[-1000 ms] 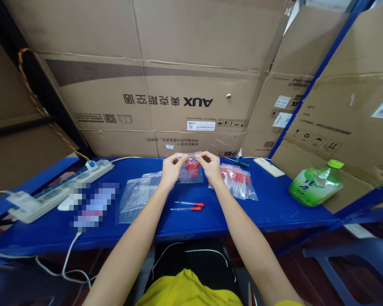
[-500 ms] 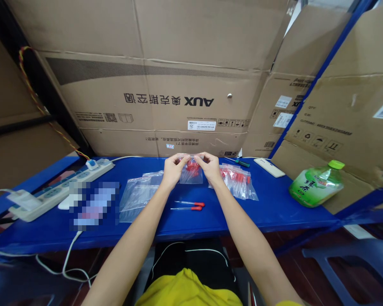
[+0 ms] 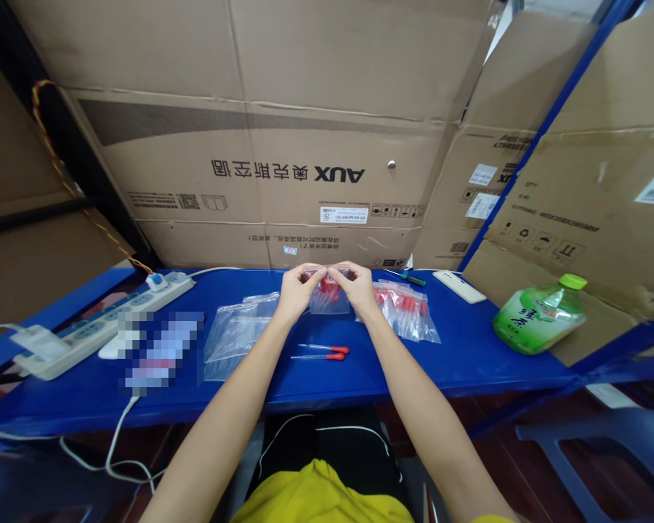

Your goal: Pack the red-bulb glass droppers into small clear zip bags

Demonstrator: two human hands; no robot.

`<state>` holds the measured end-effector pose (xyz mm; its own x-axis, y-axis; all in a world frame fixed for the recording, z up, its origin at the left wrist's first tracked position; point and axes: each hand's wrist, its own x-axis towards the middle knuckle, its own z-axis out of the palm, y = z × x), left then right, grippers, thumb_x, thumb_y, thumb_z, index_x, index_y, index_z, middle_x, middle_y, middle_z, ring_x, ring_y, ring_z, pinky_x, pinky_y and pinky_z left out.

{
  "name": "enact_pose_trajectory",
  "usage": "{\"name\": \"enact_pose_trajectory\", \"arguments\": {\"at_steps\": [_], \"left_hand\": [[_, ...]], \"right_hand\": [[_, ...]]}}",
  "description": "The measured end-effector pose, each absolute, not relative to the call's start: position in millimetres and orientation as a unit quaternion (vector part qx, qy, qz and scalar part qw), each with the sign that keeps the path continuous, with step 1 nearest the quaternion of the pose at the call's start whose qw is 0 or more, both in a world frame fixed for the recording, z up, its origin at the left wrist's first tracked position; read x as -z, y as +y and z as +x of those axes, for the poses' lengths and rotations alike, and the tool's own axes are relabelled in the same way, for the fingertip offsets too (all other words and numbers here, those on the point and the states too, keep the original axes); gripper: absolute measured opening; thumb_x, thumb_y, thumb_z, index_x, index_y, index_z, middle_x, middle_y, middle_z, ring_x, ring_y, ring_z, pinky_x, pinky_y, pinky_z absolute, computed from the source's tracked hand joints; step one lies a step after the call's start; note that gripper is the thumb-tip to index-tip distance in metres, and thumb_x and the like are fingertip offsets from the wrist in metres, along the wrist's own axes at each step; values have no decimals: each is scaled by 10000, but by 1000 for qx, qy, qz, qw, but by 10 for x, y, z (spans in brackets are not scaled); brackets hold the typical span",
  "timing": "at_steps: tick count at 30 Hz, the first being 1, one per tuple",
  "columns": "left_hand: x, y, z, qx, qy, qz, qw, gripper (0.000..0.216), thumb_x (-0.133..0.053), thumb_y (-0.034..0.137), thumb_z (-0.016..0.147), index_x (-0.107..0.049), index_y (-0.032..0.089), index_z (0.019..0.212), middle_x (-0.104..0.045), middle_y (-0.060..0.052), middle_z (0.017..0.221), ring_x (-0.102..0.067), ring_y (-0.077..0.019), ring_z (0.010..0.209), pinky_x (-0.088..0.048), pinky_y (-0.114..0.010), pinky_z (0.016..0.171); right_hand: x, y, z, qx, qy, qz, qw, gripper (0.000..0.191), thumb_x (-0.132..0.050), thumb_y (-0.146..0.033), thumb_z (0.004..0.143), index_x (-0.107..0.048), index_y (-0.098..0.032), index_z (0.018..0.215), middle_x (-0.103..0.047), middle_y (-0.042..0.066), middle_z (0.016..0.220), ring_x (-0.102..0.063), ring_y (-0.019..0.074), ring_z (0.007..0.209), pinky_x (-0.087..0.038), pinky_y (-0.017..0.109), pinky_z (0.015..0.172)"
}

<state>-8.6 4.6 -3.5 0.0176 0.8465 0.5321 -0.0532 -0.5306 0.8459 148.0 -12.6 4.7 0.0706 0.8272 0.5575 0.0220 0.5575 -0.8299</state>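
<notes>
My left hand (image 3: 298,288) and my right hand (image 3: 357,285) pinch the top edge of a clear zip bag (image 3: 330,303), their thumbs almost meeting at its middle. Red-bulbed droppers (image 3: 328,288) show through the plastic. Nearer me on the table lie two loose droppers (image 3: 327,353) with red bulbs and clear stems. Right of my right hand are filled zip bags (image 3: 408,316) holding more red-bulbed droppers. On the other side, flat clear zip bags (image 3: 232,334) lie overlapping beside my left forearm.
A power strip (image 3: 109,323) with plugs and a blurred phone-like device (image 3: 166,349) are on the left. To the right lie a screwdriver (image 3: 411,278), a white phone-shaped object (image 3: 459,286) and a tipped green tea bottle (image 3: 539,317). Cardboard (image 3: 283,131) walls the back of the blue table (image 3: 441,367).
My thumbs have moved closer together along the bag's top edge. The loose droppers and the other bags have stayed in place.
</notes>
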Motion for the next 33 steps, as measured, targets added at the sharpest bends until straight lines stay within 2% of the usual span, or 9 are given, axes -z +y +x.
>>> {"name": "enact_pose_trajectory", "arguments": {"at_steps": [8, 17, 22, 28, 33], "left_hand": [[21, 42, -65, -632, 301, 597, 391, 374, -824, 525, 773, -789, 172, 890, -781, -66, 878, -690, -196, 789, -547, -319, 776], [31, 22, -75, -630, 302, 612, 371, 362, -807, 527, 801, -760, 171, 846, -773, -67, 902, -689, -194, 801, -540, -309, 772], [10, -5, -54, -620, 293, 609, 397, 366, -807, 527, 798, -755, 171, 861, -773, -72, 927, -693, -199, 837, -539, -314, 806], [-29, -39, -86, -629, 319, 593, 390, 382, -782, 551, 813, -734, 174, 842, -703, -24, 755, -636, -172, 724, -507, -295, 751], [16, 4, -101, -641, 318, 596, 364, 333, -781, 507, 828, -745, 178, 858, -731, -31, 825, -641, -172, 755, -500, -287, 764]], "right_hand": [[-8, -74, 1512, -307, -574, -372, 662, 326, -791, -515, 771, -739, -196, 814, -730, 20, 778, -642, 186, 728, -509, 299, 715], [-43, -119, 1481, -319, -594, -355, 647, 316, -816, -495, 750, -758, -189, 807, -752, 38, 813, -664, 194, 763, -531, 314, 748], [-24, -108, 1480, -318, -581, -360, 657, 310, -825, -483, 738, -757, -186, 796, -747, 34, 793, -663, 186, 739, -532, 311, 741], [-11, -85, 1505, -337, -557, -378, 659, 370, -837, -529, 702, -752, -185, 806, -739, 34, 779, -653, 183, 720, -527, 301, 707], [-11, -110, 1484, -378, -563, -371, 635, 399, -853, -552, 688, -754, -188, 819, -736, 35, 761, -653, 186, 689, -529, 302, 667]]}}
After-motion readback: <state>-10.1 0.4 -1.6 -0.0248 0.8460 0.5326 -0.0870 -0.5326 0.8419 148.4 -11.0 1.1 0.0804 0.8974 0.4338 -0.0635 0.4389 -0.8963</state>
